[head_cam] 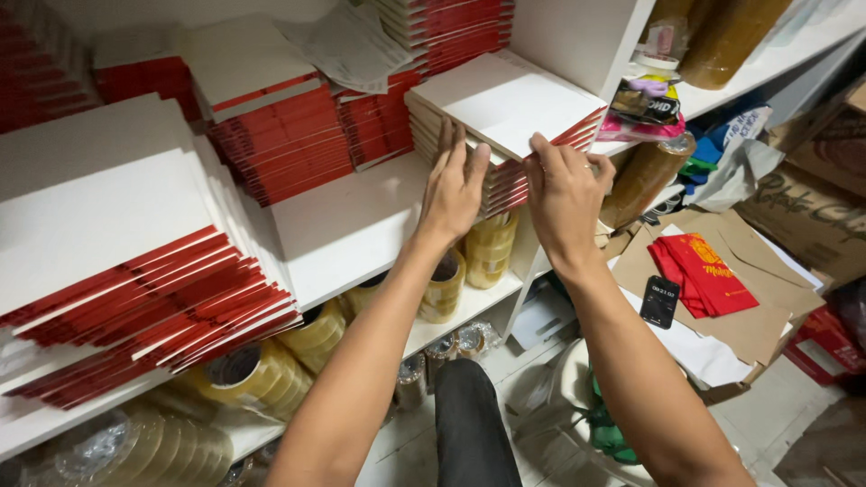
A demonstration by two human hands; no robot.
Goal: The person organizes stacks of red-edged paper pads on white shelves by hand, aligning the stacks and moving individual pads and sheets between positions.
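The left hand (454, 185) lies flat, fingers together and stretched, pressed against the near-left edge of a small stack (505, 126) of flat white-and-red packs; it grips nothing, only bears on the edges. The right hand (564, 185) is at the stack's near-right corner, fingers curled and thumb tucked under, pinching up the top pack or the top few; how many it has caught cannot be told. The stack sits on the white shelf (352, 225), straight ahead of both hands and a little above the wrists, tilted so its long side runs from near-left up toward far-right, with the red edges facing the right hand. So the two hands bracket the near end, left on the side, right on the corner, about equally near, the right one having the only real hold. Further left on the same shelf stand taller piles (271, 117) of the same packs, and a big fanned pile (126, 261) nearest the camera. Below the hands, on the lower shelf, are tape rolls (492, 248); to the right, brown envelopes (722, 271) with a red packet on top.
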